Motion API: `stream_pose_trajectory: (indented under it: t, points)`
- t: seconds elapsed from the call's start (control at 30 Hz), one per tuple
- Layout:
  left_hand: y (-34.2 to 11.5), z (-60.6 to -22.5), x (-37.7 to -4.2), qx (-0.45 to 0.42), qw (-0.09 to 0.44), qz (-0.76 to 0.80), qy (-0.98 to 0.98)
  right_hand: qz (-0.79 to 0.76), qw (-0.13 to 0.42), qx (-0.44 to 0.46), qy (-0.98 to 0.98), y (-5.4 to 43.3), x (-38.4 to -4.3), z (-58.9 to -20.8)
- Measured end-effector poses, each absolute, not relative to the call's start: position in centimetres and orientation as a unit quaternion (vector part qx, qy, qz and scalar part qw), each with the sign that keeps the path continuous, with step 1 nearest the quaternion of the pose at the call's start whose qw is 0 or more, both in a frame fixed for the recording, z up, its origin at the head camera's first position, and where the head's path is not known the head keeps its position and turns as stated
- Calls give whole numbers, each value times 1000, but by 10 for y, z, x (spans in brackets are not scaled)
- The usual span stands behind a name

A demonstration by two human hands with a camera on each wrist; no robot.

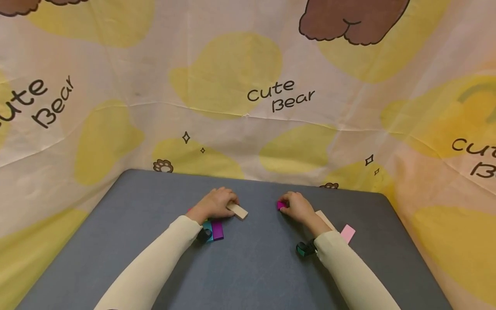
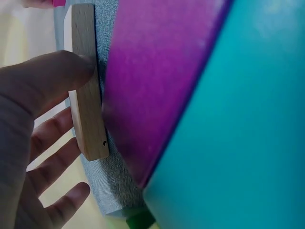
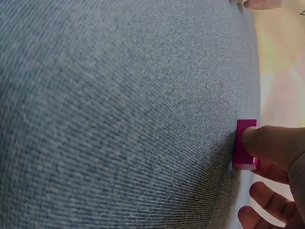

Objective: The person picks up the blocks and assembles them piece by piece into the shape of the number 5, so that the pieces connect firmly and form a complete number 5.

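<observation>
Left hand (image 1: 215, 203): fingers pinch plain wooden block (image 1: 237, 211), its 3 o'clock | Right hand (image 1: 297, 206): fingers pinch magenta block (image 1: 280, 205), its 9 o'clock

Grey table (image 1: 252, 267), magenta block (image 1: 280, 205), purple block (image 1: 217, 230), teal block (image 1: 208, 225)

The printed backdrop cloth (image 1: 248, 64) carries the words "Cute Bear" in dark handwritten lettering, complete at centre (image 1: 280, 95); the same wording repeats at the left edge, cut to "ute Bear" (image 1: 40, 103); a further repeat at the right edge is cropped to "Cu" over a partial "B" (image 1: 476, 161); the blocks and the table bear no legible text.
</observation>
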State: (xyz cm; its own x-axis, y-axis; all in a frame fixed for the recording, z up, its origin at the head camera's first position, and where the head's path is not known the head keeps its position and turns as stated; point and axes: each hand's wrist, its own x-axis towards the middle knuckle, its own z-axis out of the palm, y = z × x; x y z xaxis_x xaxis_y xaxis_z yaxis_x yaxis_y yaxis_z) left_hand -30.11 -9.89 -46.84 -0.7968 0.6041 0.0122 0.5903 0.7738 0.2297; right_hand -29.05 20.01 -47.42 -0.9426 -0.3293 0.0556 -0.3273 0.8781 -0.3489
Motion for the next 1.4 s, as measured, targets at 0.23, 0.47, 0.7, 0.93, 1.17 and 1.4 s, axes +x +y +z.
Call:
stream_pose_trajectory:
  t: [0.23,0.47,0.7,0.93,1.17,1.4]
  points:
    - [-93,-470,-300,296,41,139,944,-173,17,-168,970,201,-287,-475]
    - [-82,-465,-301,255,22,189,948,-160,-8,-181,970,202,-290,-474]
    - [-75,-462,-303,250,11,181,951,-167,-13,-191,967,199,-293,-471]
    - [-78,-467,-309,238,38,195,951,-171,-11,-189,967,195,-294,-469]
    - [-76,-473,-311,237,47,219,945,-175,2,-184,967,193,-293,-471]
    - [-61,-473,-311,245,32,224,943,-185,-6,-185,965,187,-296,-472]
